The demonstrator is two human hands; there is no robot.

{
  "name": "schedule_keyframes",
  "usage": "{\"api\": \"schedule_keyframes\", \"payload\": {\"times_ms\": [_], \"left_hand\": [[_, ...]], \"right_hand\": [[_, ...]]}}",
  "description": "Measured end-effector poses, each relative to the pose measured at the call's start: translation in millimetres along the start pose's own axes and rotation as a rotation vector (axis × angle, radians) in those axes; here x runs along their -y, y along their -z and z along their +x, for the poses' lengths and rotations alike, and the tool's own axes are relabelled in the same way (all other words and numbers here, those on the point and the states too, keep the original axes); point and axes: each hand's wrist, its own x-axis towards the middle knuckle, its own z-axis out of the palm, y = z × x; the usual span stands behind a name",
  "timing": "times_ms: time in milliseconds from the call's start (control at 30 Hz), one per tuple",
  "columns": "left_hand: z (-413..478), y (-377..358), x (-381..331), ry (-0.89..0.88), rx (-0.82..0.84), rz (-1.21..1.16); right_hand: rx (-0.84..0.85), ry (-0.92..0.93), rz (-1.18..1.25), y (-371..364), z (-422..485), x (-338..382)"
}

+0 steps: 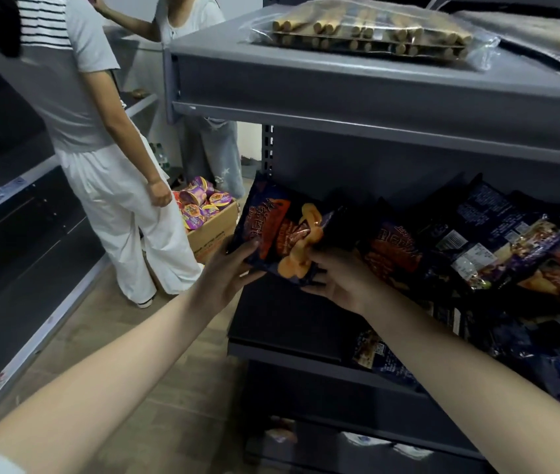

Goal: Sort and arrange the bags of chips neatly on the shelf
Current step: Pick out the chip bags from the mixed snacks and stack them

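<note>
Left hand (227, 273) and right hand (338, 280) grip chip bag (280, 230) by lower edge, face out, over left end of shelf (282, 319); probably to stand it beside heap (511, 244).

Large characters on held chip bag (282, 234), too blurred to read, QR code on lower bag (386, 359)

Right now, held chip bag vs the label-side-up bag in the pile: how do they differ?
1. The held bag is upright, gripped by the left hand and right hand; the label-side bag lies untouched in the heap.
2. The held bag shows its front with printed orange chips; the label-side bag shows its back with white stickers.
3. The held bag is at the left end of the shelf; the label-side bag is further right.
Shared: dark blue-purple packaging.
</note>
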Motion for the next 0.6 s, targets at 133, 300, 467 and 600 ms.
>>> {"api": "schedule_keyframes", "payload": {"times_ms": [133,300,467,600], "left_hand": [[8,7,-17,-0.029,-0.06,0.087],[11,12,-65,-0.128,0.042,0.643],[14,5,-84,-0.296,0.244,1.238],[16,1,-68,-0.292,0.265,1.064]], "right_hand": [[-0.133,0.169,-0.025,5,-4,7],[-0.435,0.649,-0.473,18,-13,30],[-0.183,0.537,-0.585,8,-13,30],[-0.077,0.438,-0.699,6,-3,9]]}}
